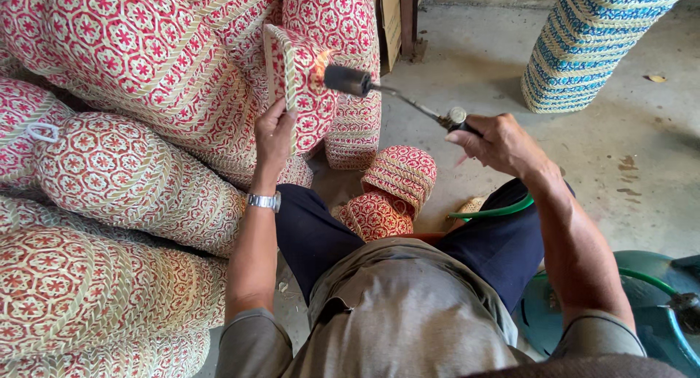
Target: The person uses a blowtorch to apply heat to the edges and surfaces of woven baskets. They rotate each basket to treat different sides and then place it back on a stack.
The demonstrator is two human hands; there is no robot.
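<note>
1. Fingers of my left hand (273,136) are closed around the lower edge of a small red-and-cream woven basket (299,86), holding it up on edge in front of me.
2. My right hand (494,140) is wrapped shut on the handle of a gas torch (397,95); its dark nozzle points at the basket's side, with a small orange flame just touching the weave.
3. I judge the step in hand to be singeing stray fibres off the basket's surface. The next move, as I see it, calls for turning the basket a little with my left hand so that a fresh patch faces the flame, without letting the flame dwell on one spot.
4. A green hose (496,210) runs past my right knee toward a green gas cylinder (656,327) on the floor.
5. Stacks of matching red baskets (131,79) rise at my left; two small ones (390,192) lie by my knees, and a blue-patterned stack (590,43) stands well apart.
</note>
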